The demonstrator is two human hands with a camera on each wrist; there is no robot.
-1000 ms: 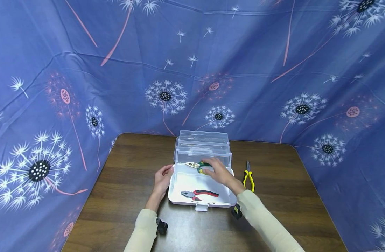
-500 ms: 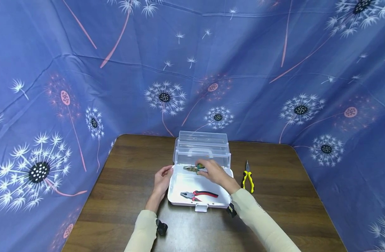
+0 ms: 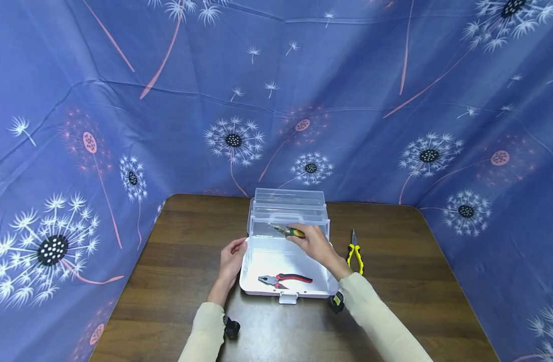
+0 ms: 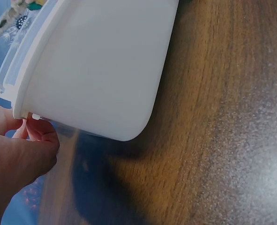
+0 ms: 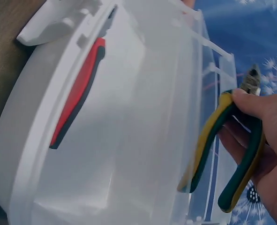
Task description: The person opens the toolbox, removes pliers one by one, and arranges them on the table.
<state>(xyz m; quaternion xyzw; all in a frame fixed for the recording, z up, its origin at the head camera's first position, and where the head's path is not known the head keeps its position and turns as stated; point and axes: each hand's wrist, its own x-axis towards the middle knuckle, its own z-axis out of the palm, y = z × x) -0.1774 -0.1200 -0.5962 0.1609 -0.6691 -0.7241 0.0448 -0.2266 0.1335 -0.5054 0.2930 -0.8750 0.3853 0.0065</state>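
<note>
A white plastic toolbox (image 3: 263, 292) stands with its clear lid (image 3: 289, 210) tipped back. My left hand (image 3: 233, 259) pinches the rim at the box's back left corner, thumb and fingers close together in the left wrist view. In my right hand (image 3: 316, 246) is a pair of pliers with green-and-yellow handles (image 5: 206, 138), held above the back of the box near the lid hinge. Its handles are spread apart and its metal jaws point left in the head view. Red-and-black combination pliers (image 3: 296, 277) lie inside along the front wall, their handle (image 5: 79, 93) showing in the right wrist view.
Right of the box, yellow-handled long-nose pliers (image 3: 355, 250) lie on the brown wooden table (image 3: 407, 291). The box's white latch (image 3: 288, 298) hangs open at the front. A blue dandelion-print cloth (image 3: 177, 136) surrounds the table at the back and sides.
My right hand dipped the green-and-yellow pliers toward the box's back part, then raised them again and turned them. My left hand stays at the rim.
</note>
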